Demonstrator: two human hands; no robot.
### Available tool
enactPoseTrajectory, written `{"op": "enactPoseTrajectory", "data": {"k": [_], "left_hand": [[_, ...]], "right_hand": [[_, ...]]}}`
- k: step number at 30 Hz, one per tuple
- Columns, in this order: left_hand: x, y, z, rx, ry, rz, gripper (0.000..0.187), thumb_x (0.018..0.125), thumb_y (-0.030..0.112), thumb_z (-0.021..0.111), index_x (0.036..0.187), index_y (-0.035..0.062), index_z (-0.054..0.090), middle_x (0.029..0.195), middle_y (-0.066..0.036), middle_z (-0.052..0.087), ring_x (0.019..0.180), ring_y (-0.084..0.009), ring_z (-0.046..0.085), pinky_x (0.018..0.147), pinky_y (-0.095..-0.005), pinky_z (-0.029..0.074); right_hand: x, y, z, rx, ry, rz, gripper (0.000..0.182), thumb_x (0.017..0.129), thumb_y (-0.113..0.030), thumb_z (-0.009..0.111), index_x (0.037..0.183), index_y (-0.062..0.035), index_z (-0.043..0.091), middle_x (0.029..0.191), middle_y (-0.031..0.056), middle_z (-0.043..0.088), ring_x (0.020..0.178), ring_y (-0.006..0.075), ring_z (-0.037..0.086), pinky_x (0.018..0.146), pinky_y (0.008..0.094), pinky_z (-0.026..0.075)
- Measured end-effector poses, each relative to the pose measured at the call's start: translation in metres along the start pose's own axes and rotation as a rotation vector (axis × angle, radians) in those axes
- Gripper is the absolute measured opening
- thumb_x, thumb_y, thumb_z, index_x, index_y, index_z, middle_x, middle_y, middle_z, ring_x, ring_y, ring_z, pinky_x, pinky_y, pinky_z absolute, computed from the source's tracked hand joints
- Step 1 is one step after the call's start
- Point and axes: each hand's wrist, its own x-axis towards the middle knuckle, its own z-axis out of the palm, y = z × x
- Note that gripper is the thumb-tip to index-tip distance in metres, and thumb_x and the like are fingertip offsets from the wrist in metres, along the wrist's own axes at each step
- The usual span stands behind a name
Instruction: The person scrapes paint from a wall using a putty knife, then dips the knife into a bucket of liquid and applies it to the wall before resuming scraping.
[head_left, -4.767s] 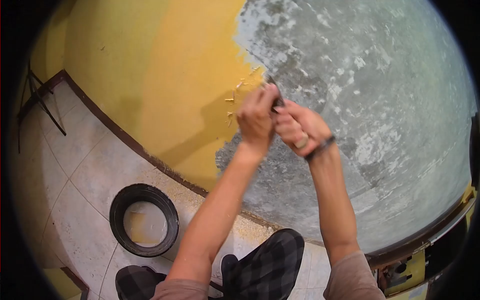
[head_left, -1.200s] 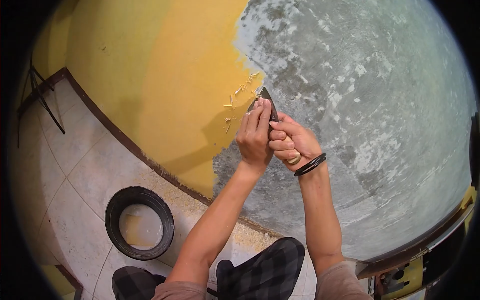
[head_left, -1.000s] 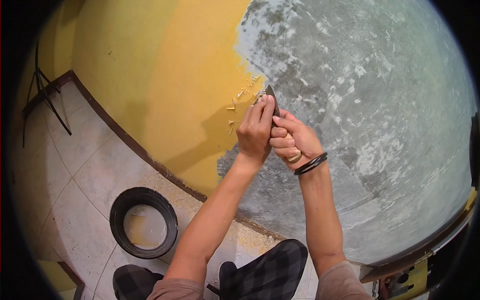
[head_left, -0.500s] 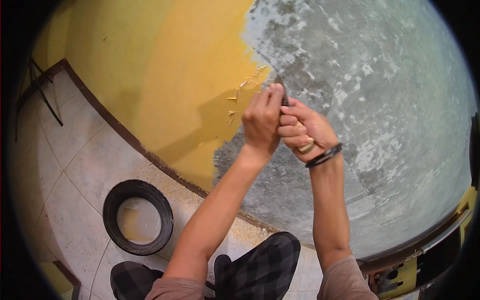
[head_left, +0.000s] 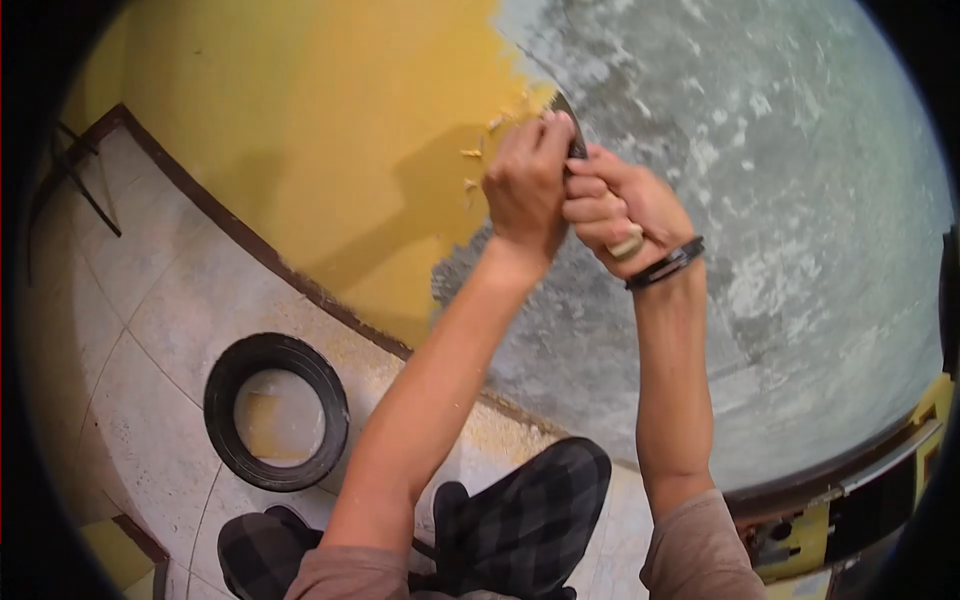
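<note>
Yellow paint [head_left: 370, 130] borders grey plaster [head_left: 780, 240]; scraper [head_left: 575, 130] at paint's ragged edge, right hand [head_left: 625, 205] clamped round handle, left hand [head_left: 525, 180] curled against blade, its grip hidden. Black bucket [head_left: 222, 400] below paint, on tiled floor [head_left: 140, 420].

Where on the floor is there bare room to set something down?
Widest free patch: the floor tiles left of the black bucket, toward the black stand. Crowded: between black bucket and checkered trousers, and along the baseboard nearer them, where scrapings lie.

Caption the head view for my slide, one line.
Left hand on the blade and right hand around the handle, a scraper meets the ragged edge between yellow paint and grey wall.
</note>
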Motion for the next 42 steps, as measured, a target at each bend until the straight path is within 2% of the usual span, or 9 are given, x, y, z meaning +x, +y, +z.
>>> {"op": "enactPoseTrajectory", "data": {"k": [4,6,8,16,18,23,28,38,42], "left_hand": [[-0.006,0.011,0.004,0.009,0.04,-0.009,0.01,0.079,0.017,0.061,0.085,0.0082,0.059,0.075,-0.008,0.059,0.07,-0.027,0.06,0.057,-0.035,0.048],[-0.008,0.005,0.016,0.028,0.179,0.081,0.012,0.079,0.014,0.061,0.088,0.0061,0.058,0.075,-0.008,0.058,0.069,-0.0272,0.059,0.054,-0.0365,0.049],[0.001,-0.003,0.011,0.118,0.131,0.067,0.013,0.079,0.015,0.062,0.087,0.0062,0.06,0.077,-0.009,0.059,0.071,-0.0269,0.06,0.055,-0.0365,0.049],[0.005,-0.005,0.0,-0.02,0.127,0.047,0.008,0.081,0.016,0.059,0.084,0.0082,0.059,0.075,-0.008,0.058,0.07,-0.0275,0.059,0.056,-0.0378,0.047],[0.007,-0.005,-0.003,-0.011,0.022,0.014,0.008,0.08,0.014,0.06,0.085,0.0077,0.06,0.075,-0.008,0.058,0.071,-0.0279,0.06,0.058,-0.0367,0.047],[0.0,0.008,0.005,-0.046,0.078,0.043,0.013,0.074,0.009,0.064,0.077,0.0036,0.052,0.075,-0.01,0.056,0.071,-0.0286,0.059,0.058,-0.0381,0.049],[0.014,-0.005,-0.003,0.033,0.071,-0.009,0.01,0.078,0.016,0.059,0.085,0.0084,0.058,0.075,-0.01,0.058,0.072,-0.0295,0.06,0.058,-0.038,0.046],[0.008,0.008,0.002,-0.068,0.089,-0.037,0.012,0.076,0.02,0.062,0.08,0.0103,0.056,0.07,-0.009,0.055,0.069,-0.0293,0.058,0.056,-0.0382,0.046],[0.005,0.003,0.015,-0.023,0.185,0.003,0.01,0.078,0.017,0.062,0.08,0.0091,0.056,0.072,-0.008,0.057,0.069,-0.0284,0.059,0.055,-0.0373,0.046]], "right_hand": [[-0.018,0.005,-0.003,-0.053,0.015,-0.044,0.005,0.094,-0.005,0.044,0.092,-0.0097,0.043,0.062,0.0,0.042,0.04,0.0041,0.035,0.027,0.0163,0.027],[-0.007,0.001,-0.005,-0.03,0.017,-0.015,0.008,0.094,-0.005,0.045,0.089,-0.0102,0.042,0.062,-0.0001,0.042,0.039,0.0041,0.034,0.027,0.0164,0.026],[0.017,-0.007,-0.014,0.076,-0.173,0.116,0.009,0.095,-0.005,0.045,0.088,-0.01,0.041,0.062,-0.0004,0.041,0.04,0.0037,0.034,0.027,0.016,0.027],[-0.002,0.001,0.006,-0.014,-0.051,0.017,0.007,0.094,-0.005,0.045,0.092,-0.0092,0.041,0.062,0.0002,0.041,0.039,0.004,0.035,0.026,0.0156,0.027],[-0.001,-0.002,0.004,0.045,-0.003,0.045,0.006,0.094,-0.004,0.044,0.094,-0.0088,0.041,0.062,0.0004,0.042,0.038,0.0043,0.034,0.026,0.0156,0.027],[-0.008,-0.005,0.0,0.026,-0.025,0.058,0.005,0.095,-0.006,0.044,0.09,-0.0075,0.043,0.058,-0.0007,0.039,0.037,0.0047,0.034,0.025,0.0169,0.027],[0.01,-0.007,0.02,0.023,0.008,0.053,0.013,0.096,-0.008,0.044,0.084,-0.0075,0.04,0.056,-0.0015,0.038,0.037,0.0047,0.033,0.025,0.0182,0.025],[-0.012,-0.006,0.005,0.006,0.058,0.003,0.008,0.094,-0.003,0.045,0.095,-0.0092,0.039,0.063,-0.0001,0.041,0.039,0.0042,0.034,0.027,0.0151,0.027],[-0.006,-0.009,0.013,-0.064,0.121,-0.037,0.013,0.094,-0.006,0.046,0.083,-0.0076,0.04,0.059,-0.0009,0.039,0.038,0.0044,0.033,0.027,0.0162,0.026]]}}
